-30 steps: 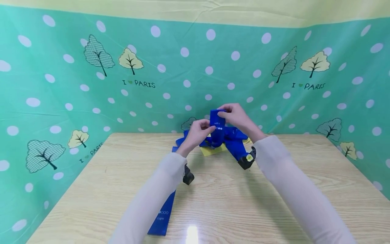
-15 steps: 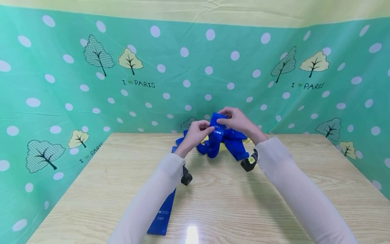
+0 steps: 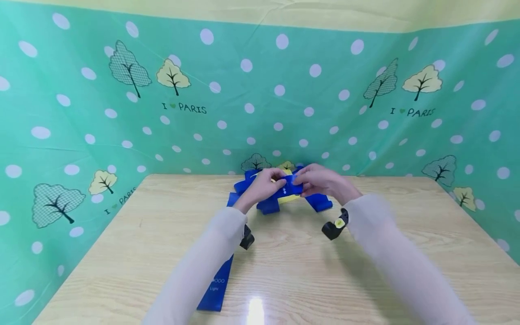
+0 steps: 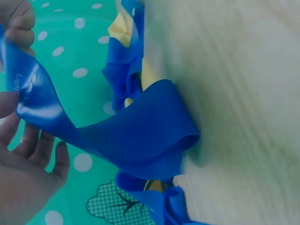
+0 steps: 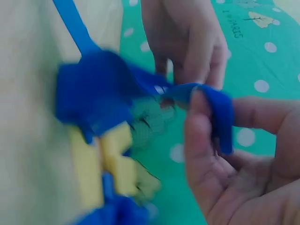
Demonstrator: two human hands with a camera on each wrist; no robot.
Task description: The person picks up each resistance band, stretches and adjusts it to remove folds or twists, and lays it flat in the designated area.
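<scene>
A blue resistance band (image 3: 289, 186) with white print is stretched between my two hands above the back of the table. My left hand (image 3: 261, 186) pinches it between thumb and fingers; in the left wrist view, the word "Light" shows beside the thumb. My right hand (image 3: 322, 181) pinches the end of the band, which bends over between thumb and fingers in the right wrist view. From the hands the band (image 4: 136, 129) twists down in a wide loop to the table.
More crumpled blue bands (image 3: 318, 202) and a yellow band (image 5: 86, 164) lie behind and below the hands. A flat blue strip (image 3: 215, 286) marked "Light" lies at the left, partly under the left forearm. A green dotted curtain (image 3: 227, 113) hangs behind the wooden table (image 3: 325, 280).
My right hand has come down and tipped the band's end from upright to sideways. The loop that hung below the hands has shifted left. My left hand has barely moved.
</scene>
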